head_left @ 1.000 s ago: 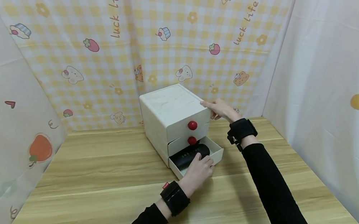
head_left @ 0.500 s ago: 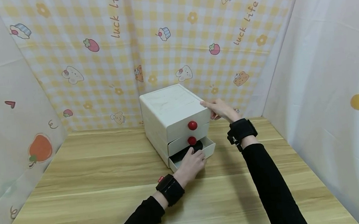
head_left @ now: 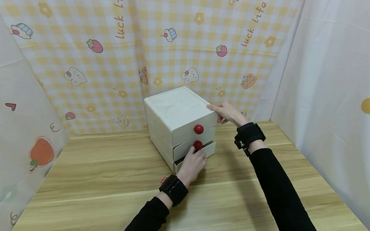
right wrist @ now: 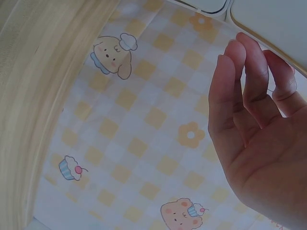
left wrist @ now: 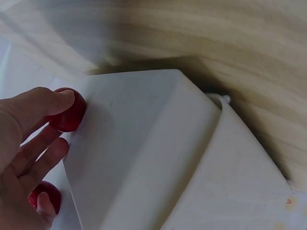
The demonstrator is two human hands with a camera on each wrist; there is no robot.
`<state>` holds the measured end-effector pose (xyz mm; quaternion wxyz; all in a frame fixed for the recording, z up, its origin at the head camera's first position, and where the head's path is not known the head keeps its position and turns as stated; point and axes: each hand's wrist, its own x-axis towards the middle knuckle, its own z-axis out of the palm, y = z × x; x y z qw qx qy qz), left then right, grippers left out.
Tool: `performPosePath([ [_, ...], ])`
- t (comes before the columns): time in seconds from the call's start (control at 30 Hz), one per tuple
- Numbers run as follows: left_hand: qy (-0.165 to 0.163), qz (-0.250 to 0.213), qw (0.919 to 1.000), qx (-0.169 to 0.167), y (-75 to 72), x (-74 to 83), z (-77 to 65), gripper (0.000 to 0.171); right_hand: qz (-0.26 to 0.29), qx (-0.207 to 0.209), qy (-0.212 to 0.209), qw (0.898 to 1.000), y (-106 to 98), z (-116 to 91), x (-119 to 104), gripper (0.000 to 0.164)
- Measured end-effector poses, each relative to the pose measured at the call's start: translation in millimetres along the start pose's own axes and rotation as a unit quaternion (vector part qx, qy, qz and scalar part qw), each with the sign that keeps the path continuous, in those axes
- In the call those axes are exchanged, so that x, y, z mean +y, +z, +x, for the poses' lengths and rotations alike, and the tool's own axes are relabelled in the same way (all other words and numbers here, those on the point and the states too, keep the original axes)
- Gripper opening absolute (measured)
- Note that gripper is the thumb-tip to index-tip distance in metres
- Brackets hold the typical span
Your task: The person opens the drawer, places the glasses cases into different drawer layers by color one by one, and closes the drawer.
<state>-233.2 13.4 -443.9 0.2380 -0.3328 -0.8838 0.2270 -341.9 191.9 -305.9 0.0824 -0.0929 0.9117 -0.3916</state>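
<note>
A white drawer cabinet with red round knobs stands on the wooden table. Its bottom drawer is slightly out, with a narrow dark gap above its front. My left hand pinches that drawer's red knob between thumb and fingers, as the left wrist view shows. The black cylindrical case in the drawer is almost wholly hidden. At the cabinet's upper right edge, my right hand rests with its fingers extended, touching the top and side. It holds nothing.
Above the gripped knob sit the middle knob and the top knob. A yellow checked curtain hangs close behind the cabinet. White cloth walls flank the wooden table on both sides.
My left hand has pushed the bottom drawer inward, from well out to nearly in. The black case has moved in with it, out of sight. My right hand has stayed in place.
</note>
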Motion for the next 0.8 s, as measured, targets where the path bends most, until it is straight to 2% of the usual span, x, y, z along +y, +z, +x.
performPosePath([
  [0.13, -0.002, 0.008, 0.9996, 0.028, 3.3, -0.8, 0.3, 0.025, 0.006, 0.005, -0.002, 1.000, -0.1, -0.3, 0.4, 0.058],
  [0.33, -0.023, 0.014, 0.9986, 0.046, 10.6, -0.1, -1.9, 0.017, 0.001, 0.003, -0.006, 1.000, 1.2, 0.4, -0.3, 0.058],
  [0.53, -0.057, -0.015, 0.9966, 0.058, 13.8, 2.1, -4.9, 0.023, 0.000, 0.009, -0.004, 1.000, 2.1, 0.6, -1.0, 0.059],
  [0.63, -0.072, -0.065, 0.9927, 0.071, 7.2, 0.8, -11.3, 0.019, -0.003, 0.024, -0.004, 1.000, 5.2, -1.4, 0.0, 0.063],
  [0.7, -0.083, -0.129, 0.9854, 0.074, -3.7, -3.8, -16.4, 0.012, -0.007, 0.049, -0.018, 0.999, 9.4, -4.1, 2.1, 0.065],
  [0.77, -0.091, -0.215, 0.9694, 0.074, -18.6, -12.1, -21.1, 0.006, -0.009, 0.084, -0.034, 0.996, 15.1, -8.5, 5.1, 0.067],
  [0.8, -0.093, -0.266, 0.9568, 0.072, -26.6, -17.6, -23.6, 0.006, -0.011, 0.103, -0.043, 0.994, 18.3, -10.8, 7.1, 0.067],
])
